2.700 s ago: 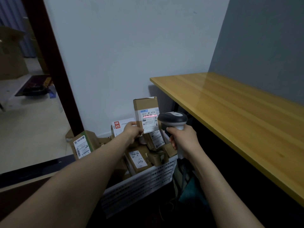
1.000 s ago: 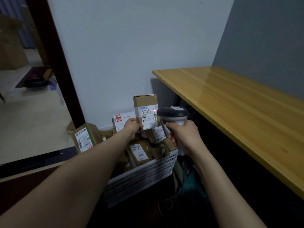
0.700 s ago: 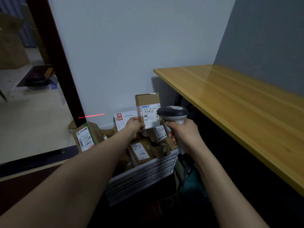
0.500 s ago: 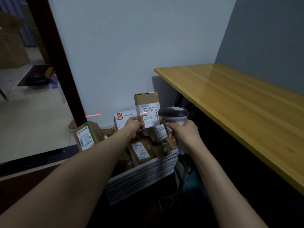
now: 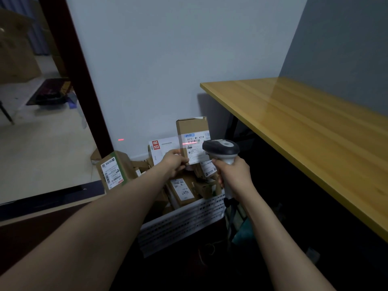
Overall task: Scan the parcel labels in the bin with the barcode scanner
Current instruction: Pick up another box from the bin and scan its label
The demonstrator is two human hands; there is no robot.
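My left hand [image 5: 175, 162] holds a small brown parcel [image 5: 192, 128] upright above the bin, its white label facing me. A red scan line crosses that label [image 5: 196, 147] near its top. My right hand [image 5: 234, 175] grips the handle of the grey barcode scanner [image 5: 221, 147], whose head sits just right of the parcel, almost touching it. Below both hands stands the white perforated bin [image 5: 182, 222], filled with several brown labelled parcels, one marked 2490 [image 5: 182, 191].
A brown box with a green stripe [image 5: 113, 170] leans at the bin's left. A white envelope with a red mark [image 5: 162, 149] stands against the wall. A yellow wooden table [image 5: 304, 131] runs along the right. A dark door frame [image 5: 71, 70] rises at the left.
The red scan line, which spilled onto the wall at the left, now lies mostly across the parcel's label, with only a short dash left on the wall. Both hands have stayed nearly in place.
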